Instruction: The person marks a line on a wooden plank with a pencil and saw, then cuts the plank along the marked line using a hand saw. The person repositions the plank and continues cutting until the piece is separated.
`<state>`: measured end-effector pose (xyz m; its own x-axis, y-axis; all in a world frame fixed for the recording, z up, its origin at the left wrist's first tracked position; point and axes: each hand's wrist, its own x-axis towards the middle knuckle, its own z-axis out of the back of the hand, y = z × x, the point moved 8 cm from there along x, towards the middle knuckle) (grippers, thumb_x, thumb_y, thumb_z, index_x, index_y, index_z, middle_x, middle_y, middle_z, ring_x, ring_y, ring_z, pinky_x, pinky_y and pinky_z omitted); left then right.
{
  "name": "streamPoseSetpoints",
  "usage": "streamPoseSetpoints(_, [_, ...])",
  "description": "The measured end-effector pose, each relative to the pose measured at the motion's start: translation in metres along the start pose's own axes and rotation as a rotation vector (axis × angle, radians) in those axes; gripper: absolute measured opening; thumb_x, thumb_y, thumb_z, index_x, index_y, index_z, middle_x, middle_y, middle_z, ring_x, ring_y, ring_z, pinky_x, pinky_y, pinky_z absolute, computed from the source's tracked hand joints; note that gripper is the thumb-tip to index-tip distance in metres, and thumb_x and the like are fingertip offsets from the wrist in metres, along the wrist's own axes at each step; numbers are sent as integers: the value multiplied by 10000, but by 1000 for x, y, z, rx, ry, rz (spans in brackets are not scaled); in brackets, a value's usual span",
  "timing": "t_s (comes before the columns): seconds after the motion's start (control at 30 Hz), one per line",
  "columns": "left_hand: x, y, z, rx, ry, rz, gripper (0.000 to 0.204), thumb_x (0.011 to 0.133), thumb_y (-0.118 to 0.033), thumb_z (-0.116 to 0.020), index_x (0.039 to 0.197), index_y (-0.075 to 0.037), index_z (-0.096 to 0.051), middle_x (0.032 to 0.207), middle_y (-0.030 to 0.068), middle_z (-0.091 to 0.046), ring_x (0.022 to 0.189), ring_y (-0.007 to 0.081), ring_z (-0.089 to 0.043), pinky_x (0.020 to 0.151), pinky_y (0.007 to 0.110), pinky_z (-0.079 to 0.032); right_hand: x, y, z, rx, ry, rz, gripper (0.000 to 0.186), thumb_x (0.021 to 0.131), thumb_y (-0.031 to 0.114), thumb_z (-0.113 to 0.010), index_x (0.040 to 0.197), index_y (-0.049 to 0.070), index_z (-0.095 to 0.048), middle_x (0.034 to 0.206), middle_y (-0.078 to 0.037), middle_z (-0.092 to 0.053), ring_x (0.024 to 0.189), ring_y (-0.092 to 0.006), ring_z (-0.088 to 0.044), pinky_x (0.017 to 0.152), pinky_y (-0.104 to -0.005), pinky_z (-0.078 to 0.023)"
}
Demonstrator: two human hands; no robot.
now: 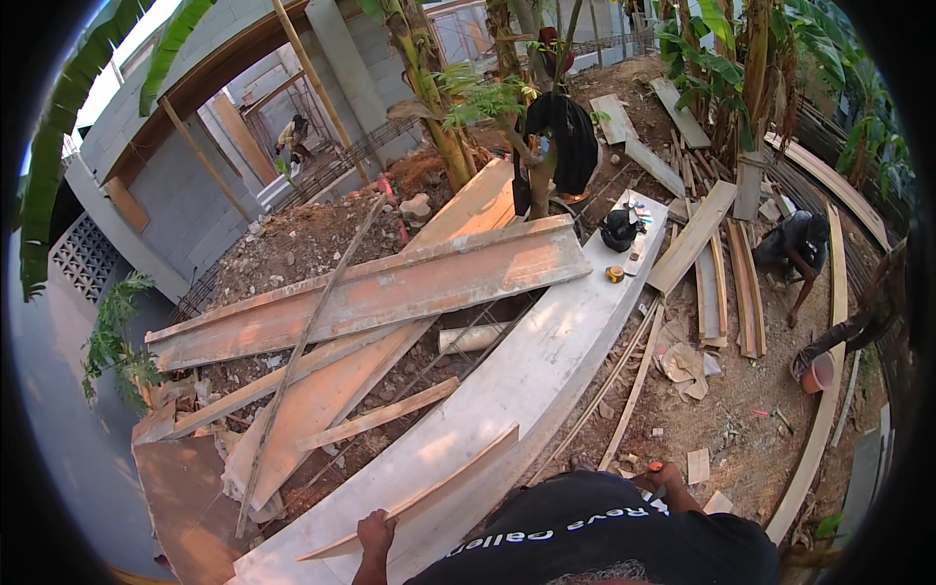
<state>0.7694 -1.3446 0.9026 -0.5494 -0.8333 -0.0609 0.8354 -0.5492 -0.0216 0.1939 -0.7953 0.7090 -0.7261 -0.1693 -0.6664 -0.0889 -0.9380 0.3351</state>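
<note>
Down at the bottom, my left hand (375, 532) is closed on the edge of a narrow wooden board (439, 489) near its lower end. That board slants up to the right across a long, pale, curved bench-like surface (531, 366). Right of my torso, my right hand (667, 479) is closed on a small orange-handled item (641, 480) whose kind I cannot make out. Farther up the pale surface sit a yellow-and-black tape measure (614, 274), a black bag (619, 230) and several small items.
Large wooden planks (370, 292) lie crossed over rubble at left. More boards (692, 239) lie on the ground at right, where a person (795, 244) crouches. A second person's leg (834, 341) stands by an orange bucket (817, 373). Another person (292, 136) bends inside the block building.
</note>
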Motion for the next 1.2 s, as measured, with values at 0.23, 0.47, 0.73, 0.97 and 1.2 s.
streamPoseSetpoints(0.23, [48, -103, 17, 28, 188, 62, 788, 790, -473, -819, 1435, -126, -526, 1204, 126, -703, 1119, 288, -678, 947, 488, -485, 47, -19, 39, 285, -49, -7, 382, 722, 345, -834, 973, 65, -766, 932, -179, -760, 940, -345, -749, 778, -454, -569])
streamPoseSetpoints(0.47, [68, -110, -45, 46, 395, 152, 546, 868, -565, -708, 1280, -206, -698, 1195, 145, -726, 1101, 328, -698, 898, 494, -557, 91, -37, 50, 319, -66, 98, 400, 684, 320, -860, 993, 81, -771, 979, -171, -767, 955, -336, -748, 834, -444, -589])
streamPoseSetpoints(0.73, [65, -123, -46, -39, 308, -131, 429, 906, -339, -654, 1267, -109, -689, 1175, 153, -717, 1099, 374, -653, 985, 476, -499, 94, -73, 43, 393, -152, -153, 387, 681, 321, -887, 975, 93, -781, 976, -170, -767, 955, -350, -744, 822, -465, -576])
streamPoseSetpoints(0.97, [65, -106, -53, -118, 226, -121, 363, 896, -329, -708, 1161, -82, -725, 1048, 202, -715, 971, 350, -683, 888, 441, -549, 43, -45, 20, 325, -175, -128, 342, 701, 328, -857, 933, 88, -783, 934, -173, -765, 946, -377, -737, 823, -484, -567])
streamPoseSetpoints(1.2, [73, -107, -62, 57, 504, 67, 489, 870, -577, -700, 1253, -274, -731, 1164, 120, -740, 1107, 337, -693, 936, 484, -552, 32, -70, -19, 377, -104, -97, 382, 686, 298, -845, 969, 55, -758, 992, -192, -757, 975, -374, -734, 830, -465, -574])
